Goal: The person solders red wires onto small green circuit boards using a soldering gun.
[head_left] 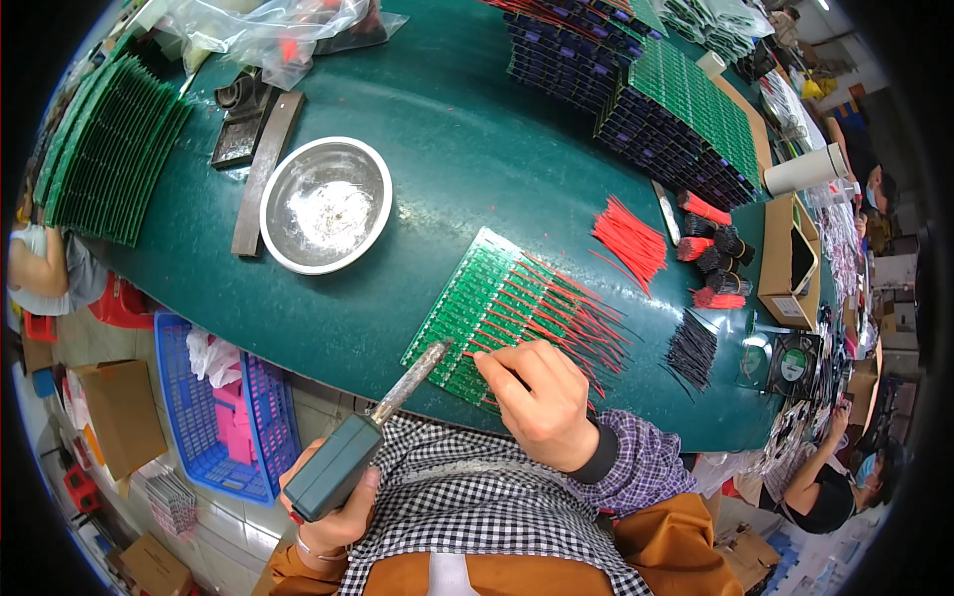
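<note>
My left hand [338, 519] is wrapped round the dark green handle of a soldering iron [343, 465]. The iron's metal tip points up and rests at or just above the near part of a green circuit board panel [475, 273]. My right hand [542, 402] is closed in a pinch over the same panel, its fingertips on a red wire [471, 354] close to the iron's tip. Rows of red wires [576, 316] run from the panel toward the right, some passing behind my right hand. Whether the tip touches the wire, I cannot tell.
A steel bowl [370, 221] stands left of the panel, beside a dark bar [266, 179]. Loose red wires [629, 241] and black wires [693, 350] lie right. Stacked circuit boards [686, 109] rise behind. A blue crate [184, 397] stands below the table's left edge.
</note>
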The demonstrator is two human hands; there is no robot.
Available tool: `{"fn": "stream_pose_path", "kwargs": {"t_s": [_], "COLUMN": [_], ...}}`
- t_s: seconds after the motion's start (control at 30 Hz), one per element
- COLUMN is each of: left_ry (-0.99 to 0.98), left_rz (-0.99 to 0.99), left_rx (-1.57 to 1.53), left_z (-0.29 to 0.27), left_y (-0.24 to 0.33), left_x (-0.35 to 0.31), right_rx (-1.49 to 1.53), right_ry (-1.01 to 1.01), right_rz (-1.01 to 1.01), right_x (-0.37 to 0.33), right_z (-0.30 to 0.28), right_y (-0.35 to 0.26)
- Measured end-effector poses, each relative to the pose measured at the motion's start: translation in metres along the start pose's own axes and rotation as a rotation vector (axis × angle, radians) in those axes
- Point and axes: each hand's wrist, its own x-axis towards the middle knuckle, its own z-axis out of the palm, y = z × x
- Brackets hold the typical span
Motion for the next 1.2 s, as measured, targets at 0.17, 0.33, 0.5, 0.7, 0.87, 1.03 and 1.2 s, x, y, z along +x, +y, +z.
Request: {"fn": "stream_pose_path", "kwargs": {"t_s": [0.17,0.33,0.5,0.7,0.87,1.03,1.2], "left_ry": [-0.008,-0.033,-0.023,-0.024,-0.048,-0.069,-0.068], "left_rz": [0.003,-0.037,-0.008,-0.007,-0.004,0.005,0.001], "left_rx": [0.003,-0.008,0.001,0.008,-0.002,0.014,0.004], "left_z": [-0.0001,-0.0005,0.0007,0.0008,-0.0001,-0.0001,0.0001], "left_y": [-0.0019,-0.0013,-0.0028,-0.0059,-0.0057,-0.0003,-0.0030], "left_x": [-0.0019,-0.0027,-0.0024,-0.0044,-0.0037,0.0006,-0.0010], "right_rx": [-0.011,-0.029,-0.031,-0.027,-0.029,-0.046,-0.042], "right_ry": [-0.026,-0.044,-0.041,-0.043,-0.042,-0.042,-0.040], "right_rz": [-0.014,-0.005,-0.009,-0.019,-0.022,-0.024,-0.022], "right_x": [-0.0041,-0.0046,-0.0042,-0.0042,-0.0042,-0.0049,-0.0044], "right_z": [0.0007,0.0018,0.0017,0.0018,0.0018,0.0023,0.0026], "right_y": [0.0025,0.0017,0.0018,0.0022,0.0022,0.0024,0.0019]}}
